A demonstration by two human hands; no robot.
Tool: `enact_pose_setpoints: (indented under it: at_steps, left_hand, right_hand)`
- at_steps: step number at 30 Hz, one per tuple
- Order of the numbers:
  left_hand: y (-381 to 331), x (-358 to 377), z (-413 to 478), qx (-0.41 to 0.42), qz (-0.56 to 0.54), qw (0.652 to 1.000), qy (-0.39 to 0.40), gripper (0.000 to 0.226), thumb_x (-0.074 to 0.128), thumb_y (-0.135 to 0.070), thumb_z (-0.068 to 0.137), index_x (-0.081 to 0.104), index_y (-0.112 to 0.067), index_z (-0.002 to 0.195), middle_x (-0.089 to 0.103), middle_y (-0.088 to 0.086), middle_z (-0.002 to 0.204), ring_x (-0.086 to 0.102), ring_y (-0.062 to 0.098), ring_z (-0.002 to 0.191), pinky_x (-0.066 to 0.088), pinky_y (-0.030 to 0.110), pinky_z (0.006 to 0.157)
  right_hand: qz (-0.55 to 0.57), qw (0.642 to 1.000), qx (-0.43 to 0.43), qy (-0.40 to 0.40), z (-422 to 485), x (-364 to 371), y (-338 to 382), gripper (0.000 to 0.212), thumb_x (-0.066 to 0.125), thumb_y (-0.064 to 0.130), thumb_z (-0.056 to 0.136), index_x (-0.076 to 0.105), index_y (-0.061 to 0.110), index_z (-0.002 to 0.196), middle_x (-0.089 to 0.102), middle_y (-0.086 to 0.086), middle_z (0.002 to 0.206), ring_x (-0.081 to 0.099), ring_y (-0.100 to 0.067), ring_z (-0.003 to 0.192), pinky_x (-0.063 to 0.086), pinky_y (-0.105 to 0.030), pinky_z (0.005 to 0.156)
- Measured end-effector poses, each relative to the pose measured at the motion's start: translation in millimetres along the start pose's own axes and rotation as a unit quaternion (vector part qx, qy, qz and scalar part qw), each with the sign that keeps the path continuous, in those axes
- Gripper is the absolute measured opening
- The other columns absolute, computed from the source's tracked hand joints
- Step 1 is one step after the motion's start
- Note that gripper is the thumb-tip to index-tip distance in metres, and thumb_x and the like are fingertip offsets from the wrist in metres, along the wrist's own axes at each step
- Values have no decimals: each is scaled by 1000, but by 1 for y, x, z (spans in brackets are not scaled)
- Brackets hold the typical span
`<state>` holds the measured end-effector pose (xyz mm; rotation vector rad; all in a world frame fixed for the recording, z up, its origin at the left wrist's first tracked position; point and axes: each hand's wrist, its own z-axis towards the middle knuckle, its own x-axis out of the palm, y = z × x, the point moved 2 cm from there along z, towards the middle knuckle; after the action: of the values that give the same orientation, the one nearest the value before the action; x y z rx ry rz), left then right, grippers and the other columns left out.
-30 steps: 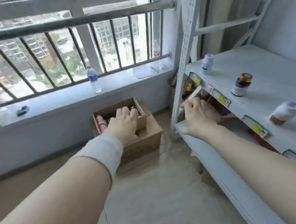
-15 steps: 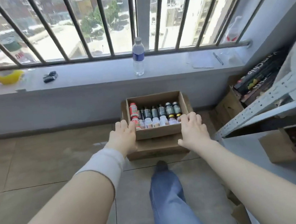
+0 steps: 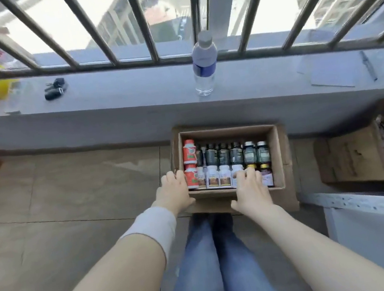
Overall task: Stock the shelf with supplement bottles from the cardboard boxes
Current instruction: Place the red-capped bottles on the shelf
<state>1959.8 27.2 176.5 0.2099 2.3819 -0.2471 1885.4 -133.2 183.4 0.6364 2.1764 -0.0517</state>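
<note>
Reaching into the cardboard box [image 3: 226,134] on the floor below the window sill [image 3: 130,92], we have both hands at its near rim. Left hand [image 3: 175,191] grips the near-left corner, fingers curled over the rim beside the orange bottles [image 3: 191,167], thumb on the front wall. Right hand [image 3: 250,190] lies over the near row, fingers spread and fairly straight on the white bottles [image 3: 218,177]; nothing pinched, as far as we can tell. All the supplement bottles sit in the box in two packed rows, with the dark bottles [image 3: 224,155] behind. Shelf [image 3: 364,203] edge is at right, apart from the box.

Risks, our judgement:
- The rows are tight, so pulling one bottle may drag or tip its neighbours.
- Spread fingers on smooth caps could slip, so a proper pinch is needed first.
- Lifting the whole box by the near rim could tilt it back and spill bottles, or bend the cardboard wall.
- A carry to the shelf passes the second box [image 3: 353,158], so we could clip it.
</note>
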Motion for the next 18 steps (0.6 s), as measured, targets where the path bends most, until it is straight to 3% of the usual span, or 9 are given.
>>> enact_pose_setpoints:
  at_steps: [7, 10, 15, 18]
  left_hand:
    - [-10, 20, 122, -47, -124, 991, 3, 57, 61, -31, 87, 34, -9, 131, 42, 15, 131, 44, 32, 122, 40, 42, 100]
    - [-12, 33, 180, -76, -156, 984, -35, 51, 58, -24, 90, 33, -7, 131, 42, 17, 132, 49, 37, 119, 41, 43, 96]
    - [-15, 52, 223, -64, -29, 990, -124, 43, 53, -20, 93, 35, -2, 127, 41, 18, 129, 58, 31, 110, 46, 32, 88]
    - [-14, 63, 231, -70, 38, 988, -132, 42, 60, -24, 89, 45, -2, 121, 45, 17, 126, 62, 29, 102, 50, 30, 81]
  right_hand:
    - [111, 991, 37, 61, 100, 62, 11, 57, 64, 30, 80, 37, 12, 128, 38, -9, 131, 35, -27, 126, 38, -36, 99]
    - [185, 977, 56, 95, 149, 107, 21, 64, 64, 39, 82, 38, 8, 131, 40, -11, 134, 38, -28, 127, 35, -36, 102]
    - [283, 948, 71, 128, 185, 155, 48, 81, 67, 42, 79, 26, 4, 139, 39, -14, 135, 35, -30, 128, 33, -37, 105]
    - [322, 936, 97, 108, 187, 168, 57, 65, 69, 34, 77, 38, 2, 125, 41, -14, 129, 36, -29, 125, 37, -38, 100]
